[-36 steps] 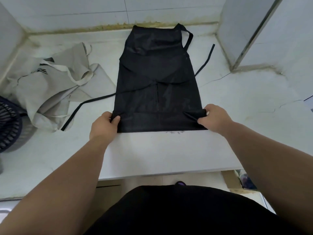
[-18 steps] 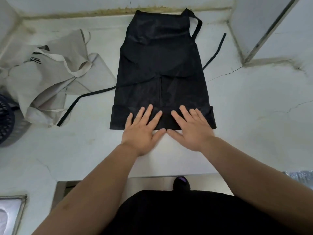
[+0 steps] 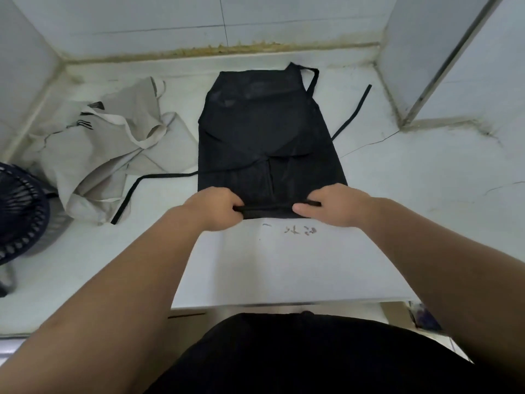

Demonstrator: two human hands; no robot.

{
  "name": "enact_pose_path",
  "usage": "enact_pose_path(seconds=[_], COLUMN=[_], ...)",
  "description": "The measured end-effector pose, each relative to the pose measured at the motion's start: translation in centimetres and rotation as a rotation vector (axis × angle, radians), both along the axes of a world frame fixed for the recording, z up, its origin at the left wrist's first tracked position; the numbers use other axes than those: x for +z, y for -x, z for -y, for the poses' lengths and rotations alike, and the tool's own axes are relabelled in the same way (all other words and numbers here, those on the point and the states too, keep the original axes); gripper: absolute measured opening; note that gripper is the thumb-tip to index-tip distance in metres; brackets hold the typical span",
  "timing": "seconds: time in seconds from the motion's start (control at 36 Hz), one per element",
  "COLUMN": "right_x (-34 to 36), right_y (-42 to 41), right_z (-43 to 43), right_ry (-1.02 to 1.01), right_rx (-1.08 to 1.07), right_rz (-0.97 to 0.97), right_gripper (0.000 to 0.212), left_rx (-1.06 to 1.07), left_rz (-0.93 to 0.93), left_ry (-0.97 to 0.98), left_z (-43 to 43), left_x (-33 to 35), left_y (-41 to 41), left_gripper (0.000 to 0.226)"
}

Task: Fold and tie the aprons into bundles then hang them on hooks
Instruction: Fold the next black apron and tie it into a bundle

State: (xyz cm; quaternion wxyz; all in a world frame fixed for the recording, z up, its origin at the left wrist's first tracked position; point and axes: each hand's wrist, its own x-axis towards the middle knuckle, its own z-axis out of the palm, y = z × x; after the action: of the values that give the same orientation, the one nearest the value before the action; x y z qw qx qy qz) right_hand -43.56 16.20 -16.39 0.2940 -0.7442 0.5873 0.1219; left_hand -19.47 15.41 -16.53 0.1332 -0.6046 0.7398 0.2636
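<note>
Currently | STEP: rolling the near hem of the black fabric apron (image 3: 267, 132) | LOCATION: flat at centre of the white stone tabletop (image 3: 284, 265), bib toward the wall | LEFT: left hand (image 3: 213, 207), fingers curled round the rolled hem | RIGHT: right hand (image 3: 332, 206), fingers pinching the same roll | NEXT (judged): roll away evenly, leaving the black waist ties (image 3: 159, 176) free for tying

The black apron (image 3: 267, 137) is thin cloth with a faint sheen. On the left, the beige apron (image 3: 96, 149) is matt, coarser cloth. The white countertop (image 3: 426, 194) looks smooth, stone-like, cracked. The far wall tiles (image 3: 170, 21) are glossy.
</note>
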Motion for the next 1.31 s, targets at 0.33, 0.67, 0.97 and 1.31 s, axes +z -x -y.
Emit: enact_pose_path(seconds=[0.33,0.67,0.97,1.31], right_x=[0.7,-5.6,-6.0,-5.3], right_y=[-0.1,-2.4,-1.3,0.3], right_z=[3.5,0.3,1.4,3.5], right_ry=[0.177,0.233,0.266,0.278], right_rx=[0.019,-0.025,0.137,0.161], right_rz=[-0.275,-0.194,-0.178,-0.206], right_gripper=[0.016,0.062,0.086,0.070], left_rx=[0.177,-0.181,-0.077,-0.061], left_rz=[-0.100,0.111,0.092,0.263], left_ry=[-0.102,0.340,0.252,0.355], left_z=[2.9,-0.9,-1.4,0.1], left_x=[0.2,-4.0,-6.3,-5.2], left_y=[-1.4,4.5,4.2,3.4], left_gripper=[0.031,0.055,0.066,0.073])
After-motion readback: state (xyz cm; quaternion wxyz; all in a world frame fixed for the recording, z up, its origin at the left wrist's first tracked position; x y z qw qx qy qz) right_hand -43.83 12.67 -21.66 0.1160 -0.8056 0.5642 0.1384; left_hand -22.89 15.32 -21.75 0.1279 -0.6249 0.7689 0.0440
